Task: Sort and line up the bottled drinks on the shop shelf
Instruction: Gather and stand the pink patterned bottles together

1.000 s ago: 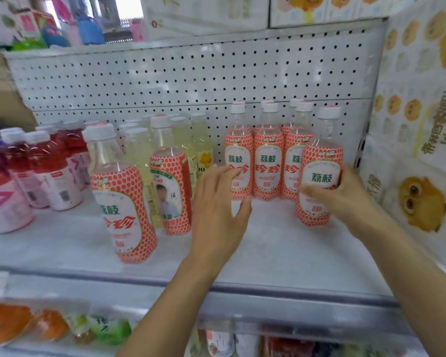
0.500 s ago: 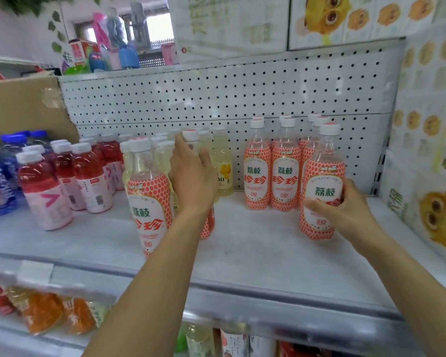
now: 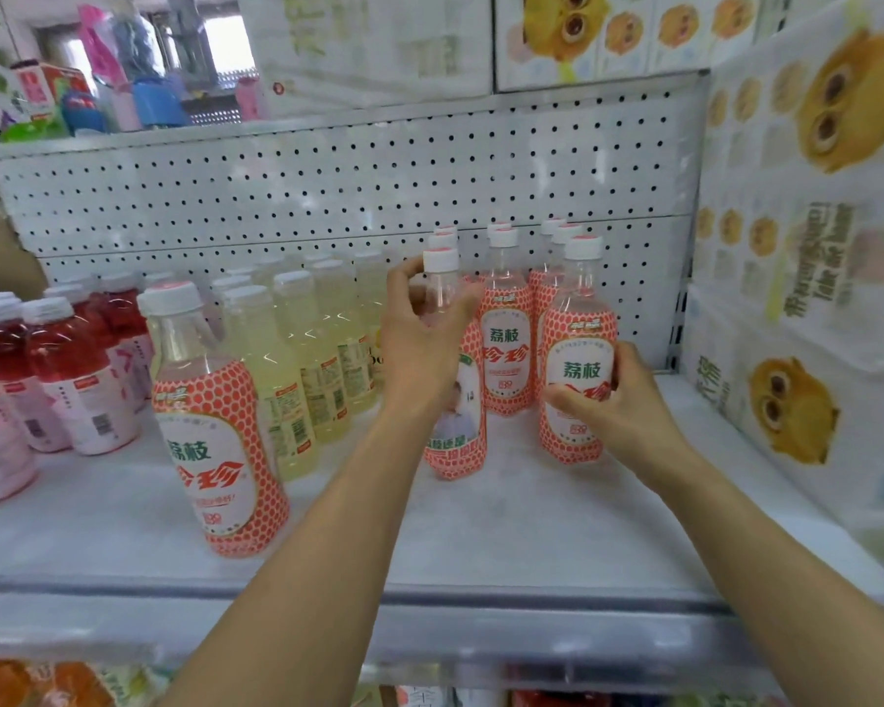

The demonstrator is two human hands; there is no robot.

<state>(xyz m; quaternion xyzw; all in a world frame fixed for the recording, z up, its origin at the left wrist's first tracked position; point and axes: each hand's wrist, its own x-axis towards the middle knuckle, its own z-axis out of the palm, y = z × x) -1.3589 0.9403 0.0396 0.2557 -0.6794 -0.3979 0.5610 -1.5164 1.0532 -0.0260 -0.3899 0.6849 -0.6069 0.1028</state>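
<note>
Our left hand [image 3: 419, 349] curls round the clear shoulder of a lychee bottle [image 3: 455, 446]. Its portrait label faces us, mid-shelf, in front of the back row [image 3: 503, 318]. Our right hand [image 3: 629, 405] grips a second lychee bottle [image 3: 577, 318], upright, just to its right. We cannot tell if either base is off the shelf [image 3: 481, 543]. A third lychee bottle [image 3: 215, 451] stands alone front left, beside yellow drinks [image 3: 302, 359] and red drinks [image 3: 72, 380].

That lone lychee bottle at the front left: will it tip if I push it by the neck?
Probably: the lone lychee bottle is tall on a narrow base, so push low down. It seems full, so likely stiff and heavy for its size. It stands near the shelf edge; go gently.
</note>
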